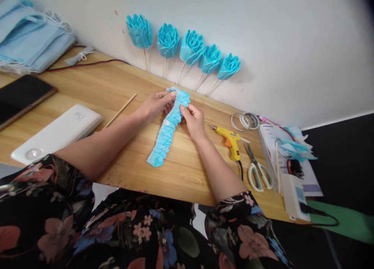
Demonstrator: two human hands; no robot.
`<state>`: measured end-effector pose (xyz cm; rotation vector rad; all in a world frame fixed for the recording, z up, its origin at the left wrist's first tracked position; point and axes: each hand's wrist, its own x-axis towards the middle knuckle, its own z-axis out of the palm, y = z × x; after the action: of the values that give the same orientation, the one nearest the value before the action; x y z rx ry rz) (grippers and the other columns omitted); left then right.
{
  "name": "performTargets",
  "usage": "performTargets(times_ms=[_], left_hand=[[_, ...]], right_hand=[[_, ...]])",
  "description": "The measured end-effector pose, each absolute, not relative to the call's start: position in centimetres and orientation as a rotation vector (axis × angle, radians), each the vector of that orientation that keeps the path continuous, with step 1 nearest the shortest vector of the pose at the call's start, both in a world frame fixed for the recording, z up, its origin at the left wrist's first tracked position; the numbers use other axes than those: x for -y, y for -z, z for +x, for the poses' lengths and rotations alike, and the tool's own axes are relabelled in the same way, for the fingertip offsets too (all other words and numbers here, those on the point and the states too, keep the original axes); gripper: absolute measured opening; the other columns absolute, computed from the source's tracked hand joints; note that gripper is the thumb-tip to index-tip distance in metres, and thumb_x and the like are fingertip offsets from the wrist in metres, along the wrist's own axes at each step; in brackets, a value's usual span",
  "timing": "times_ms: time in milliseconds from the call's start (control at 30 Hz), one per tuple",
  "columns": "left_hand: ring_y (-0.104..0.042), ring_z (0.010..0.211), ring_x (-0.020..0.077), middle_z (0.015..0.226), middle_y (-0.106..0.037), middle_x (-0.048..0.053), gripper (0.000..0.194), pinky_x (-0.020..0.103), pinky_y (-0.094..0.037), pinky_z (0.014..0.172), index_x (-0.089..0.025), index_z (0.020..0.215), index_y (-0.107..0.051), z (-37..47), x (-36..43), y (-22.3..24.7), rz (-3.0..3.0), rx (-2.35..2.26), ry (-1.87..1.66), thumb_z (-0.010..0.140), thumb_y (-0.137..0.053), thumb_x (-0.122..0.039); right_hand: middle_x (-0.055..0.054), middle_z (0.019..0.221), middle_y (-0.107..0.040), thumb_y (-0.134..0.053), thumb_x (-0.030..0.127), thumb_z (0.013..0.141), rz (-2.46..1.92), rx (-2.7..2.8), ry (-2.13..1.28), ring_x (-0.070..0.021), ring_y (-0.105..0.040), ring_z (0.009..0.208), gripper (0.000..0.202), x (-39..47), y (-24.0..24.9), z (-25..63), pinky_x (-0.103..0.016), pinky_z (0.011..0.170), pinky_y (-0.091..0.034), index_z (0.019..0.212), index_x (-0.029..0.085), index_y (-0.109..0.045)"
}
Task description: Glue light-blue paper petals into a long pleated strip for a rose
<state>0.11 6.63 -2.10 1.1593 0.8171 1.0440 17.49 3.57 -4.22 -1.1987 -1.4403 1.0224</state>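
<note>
A long strip of folded blue fabric, with pleated, pointed edges, hangs between my hands and slants down toward the table's front edge. My left hand pinches its upper end, where the strip begins to curl. With thumb and fingers my right hand grips the pleats on the right side, just below that end. Some fingertips of both hands are hidden behind the fabric. A thin wooden stick lies to the left of my left forearm.
Several blue fabric flowers on sticks lean against the wall. At right lie a yellow glue gun, scissors, tape rolls and a power strip. Leftward are a white power bank, a phone and stacked face masks.
</note>
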Motion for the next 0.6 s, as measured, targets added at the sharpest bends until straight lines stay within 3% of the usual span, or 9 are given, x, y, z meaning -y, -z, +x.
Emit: performTargets(times_ms=[133, 333, 500, 600], left_hand=[[-0.054, 0.050, 0.0093, 0.055, -0.061, 0.000, 0.030, 0.021, -0.044, 0.053, -0.015, 0.067, -0.064, -0.06, -6.58, 2.11, 1.211, -0.845, -1.033, 0.082, -0.082, -0.032], [-0.053, 0.050, 0.0086, 0.054, -0.060, -0.001, 0.026, 0.021, -0.042, 0.054, -0.015, 0.064, -0.063, -0.09, -6.36, 1.92, 1.194, -0.835, -1.048, 0.083, -0.078, -0.026], [-0.054, 0.053, 0.0093, 0.058, -0.061, -0.001, 0.031, 0.022, -0.042, 0.057, -0.016, 0.065, -0.060, 0.01, -6.63, 2.19, 1.130, -0.855, -1.109, 0.083, -0.081, -0.031], [-0.055, 0.053, 0.0108, 0.058, -0.062, 0.001, 0.039, 0.024, -0.043, 0.056, -0.016, 0.067, -0.062, 0.06, -6.66, 2.17, 1.186, -0.825, -1.068, 0.089, -0.077, -0.044]], right_hand=[[0.003, 0.062, -0.052, -0.063, 0.077, 0.084, -1.209, 1.438, -1.013, -0.0122, -0.050, 0.061, 0.059, -3.55, 4.23, 17.56, -0.028, 0.059, -0.040, 0.066, 0.023, -0.051], [0.002, 0.061, -0.055, -0.058, 0.076, 0.090, -1.156, 1.421, -1.011, -0.0123, -0.050, 0.059, 0.059, -3.46, 4.15, 17.56, -0.029, 0.060, -0.041, 0.064, 0.023, -0.053], [0.002, 0.062, -0.053, -0.059, 0.080, 0.087, -1.140, 1.461, -1.055, -0.0126, -0.050, 0.061, 0.061, -3.40, 3.70, 17.44, -0.029, 0.060, -0.040, 0.065, 0.023, -0.055], [0.004, 0.063, -0.049, -0.066, 0.080, 0.080, -1.190, 1.480, -1.037, -0.0117, -0.045, 0.061, 0.060, -3.45, 3.77, 17.41, -0.028, 0.059, -0.038, 0.067, 0.023, -0.053]])
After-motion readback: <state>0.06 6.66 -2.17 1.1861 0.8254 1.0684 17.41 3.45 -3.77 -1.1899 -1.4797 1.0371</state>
